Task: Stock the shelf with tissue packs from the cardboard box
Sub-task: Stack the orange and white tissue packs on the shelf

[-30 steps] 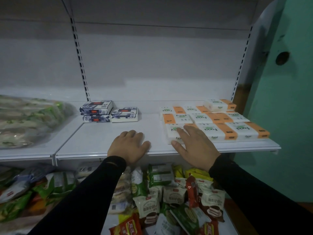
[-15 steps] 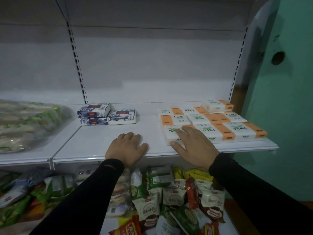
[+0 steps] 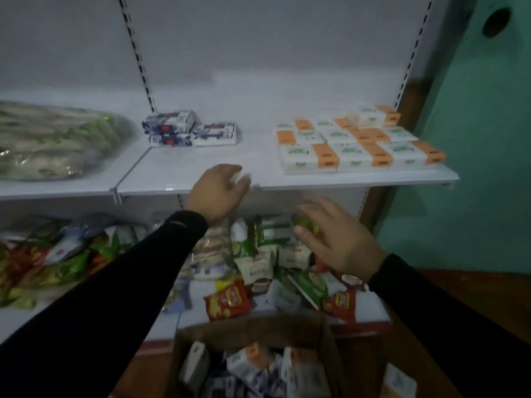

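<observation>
Your left hand has its fingers loosely curved over the front edge of the shelf, near its middle; blur hides the fingertips, so whether they press the surface is hard to say. Your right hand hangs below that front edge with fingers spread and relaxed, holding nothing, over the snack packets on the lower shelf. The orange-and-white tissue packs lie in rows at the shelf's right end, reaching its front edge. Blue-and-white packs sit toward the back, left of centre. A clear bag of greenish goods fills the neighbouring shelf section on the left. The cardboard box stands open at the bottom, with more packs inside.
</observation>
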Demonstrator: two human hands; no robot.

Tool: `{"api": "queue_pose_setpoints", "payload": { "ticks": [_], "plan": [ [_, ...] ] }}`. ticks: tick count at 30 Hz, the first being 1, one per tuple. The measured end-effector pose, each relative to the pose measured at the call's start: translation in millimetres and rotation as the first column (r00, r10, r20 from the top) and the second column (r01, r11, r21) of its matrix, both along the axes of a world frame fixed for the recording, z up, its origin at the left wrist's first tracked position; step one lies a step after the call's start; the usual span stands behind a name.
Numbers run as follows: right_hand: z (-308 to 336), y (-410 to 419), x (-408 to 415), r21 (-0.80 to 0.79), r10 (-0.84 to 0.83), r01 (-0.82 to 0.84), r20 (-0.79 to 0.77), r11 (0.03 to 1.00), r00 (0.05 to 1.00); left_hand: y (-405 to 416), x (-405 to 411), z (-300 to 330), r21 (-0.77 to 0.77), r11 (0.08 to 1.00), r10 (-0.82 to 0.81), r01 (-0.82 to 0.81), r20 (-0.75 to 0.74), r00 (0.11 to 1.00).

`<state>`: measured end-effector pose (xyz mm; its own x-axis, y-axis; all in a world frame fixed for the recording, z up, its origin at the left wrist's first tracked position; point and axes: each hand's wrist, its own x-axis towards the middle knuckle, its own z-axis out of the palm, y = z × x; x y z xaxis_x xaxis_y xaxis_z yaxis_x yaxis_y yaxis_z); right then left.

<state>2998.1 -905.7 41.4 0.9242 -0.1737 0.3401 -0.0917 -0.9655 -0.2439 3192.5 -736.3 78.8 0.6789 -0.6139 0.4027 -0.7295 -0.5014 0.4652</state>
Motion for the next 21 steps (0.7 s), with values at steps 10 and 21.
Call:
{"api": "queue_pose_setpoints", "payload": {
  "ticks": [10, 21],
  "plan": [
    [-143, 67, -74, 0.289, 0.023, 0.094, -0.378, 0.953, 0.926, 89, -110, -146, 0.233, 0.963, -0.031, 0.136, -0.406, 0.913],
    [-282, 128, -89, 0.373, 0.207, 0.368, -0.885, 0.852, 0.417, 119, -171, -318, 0.582, 0.661, 0.166, 0.474, -0.730, 0.663]
  ]
}}
